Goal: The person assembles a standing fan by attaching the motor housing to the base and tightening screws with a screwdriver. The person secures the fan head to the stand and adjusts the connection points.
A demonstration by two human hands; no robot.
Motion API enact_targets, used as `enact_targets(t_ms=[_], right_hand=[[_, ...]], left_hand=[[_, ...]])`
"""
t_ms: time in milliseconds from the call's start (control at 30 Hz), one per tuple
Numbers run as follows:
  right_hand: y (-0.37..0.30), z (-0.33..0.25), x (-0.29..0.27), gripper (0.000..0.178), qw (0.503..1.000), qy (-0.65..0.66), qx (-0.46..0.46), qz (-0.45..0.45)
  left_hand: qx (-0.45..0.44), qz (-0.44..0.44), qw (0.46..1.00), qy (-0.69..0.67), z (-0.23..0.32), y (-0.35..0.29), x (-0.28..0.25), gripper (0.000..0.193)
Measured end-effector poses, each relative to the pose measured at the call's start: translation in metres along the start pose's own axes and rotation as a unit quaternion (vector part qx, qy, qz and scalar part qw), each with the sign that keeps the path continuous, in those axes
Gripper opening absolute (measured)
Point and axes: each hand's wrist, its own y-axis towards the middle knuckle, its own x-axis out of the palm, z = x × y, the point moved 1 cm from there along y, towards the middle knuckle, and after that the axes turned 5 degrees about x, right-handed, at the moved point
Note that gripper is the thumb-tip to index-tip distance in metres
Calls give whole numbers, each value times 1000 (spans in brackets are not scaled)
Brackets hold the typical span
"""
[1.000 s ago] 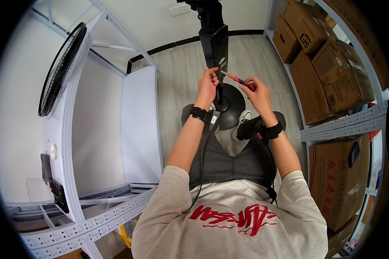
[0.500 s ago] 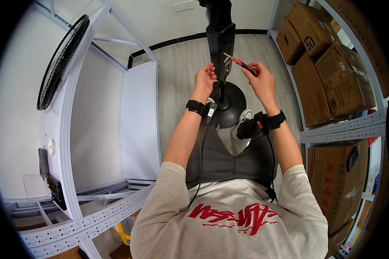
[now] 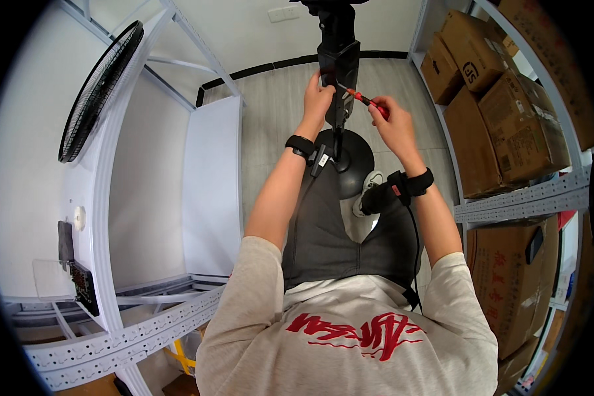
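Observation:
In my right hand [image 3: 396,125] is a red-and-black screwdriver [image 3: 372,103], its shaft aimed up and left at the front of a black fan stand [image 3: 340,61]. The tip is at the stand's dark housing; whether it sits in a screw I cannot tell. My left hand [image 3: 318,102] grips the left side of that housing, thumb toward the front and the other fingers partly hidden. Below, the stand's round black base [image 3: 358,177] rests on the floor between my feet.
A round black fan grille [image 3: 102,92] leans on the white shelf [image 3: 100,191] at left, with a dark board [image 3: 84,288] nearer me. Cardboard boxes [image 3: 472,135] fill the metal rack at right. Wall sockets [image 3: 284,14] are at the back.
My left hand has moved up and forward from beside the stand and taken hold of its housing. The screwdriver has shifted slightly left and down, toward the housing.

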Motion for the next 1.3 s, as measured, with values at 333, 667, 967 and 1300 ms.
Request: enact_targets(t_ms=[333,667,967,1300], right_hand=[[16,30,0,23,965,197,141,-96],[13,25,0,24,957,226,160,-92],[2,4,4,27,993,82,66,-54],[19,9,-6,30,921,208,245,-218]], left_hand=[[41,-15,993,111,-13,10,-5,76],[38,-23,992,115,-17,18,-3,77],[25,-35,992,119,-9,15,-6,76],[30,-26,993,115,-12,13,-4,76]])
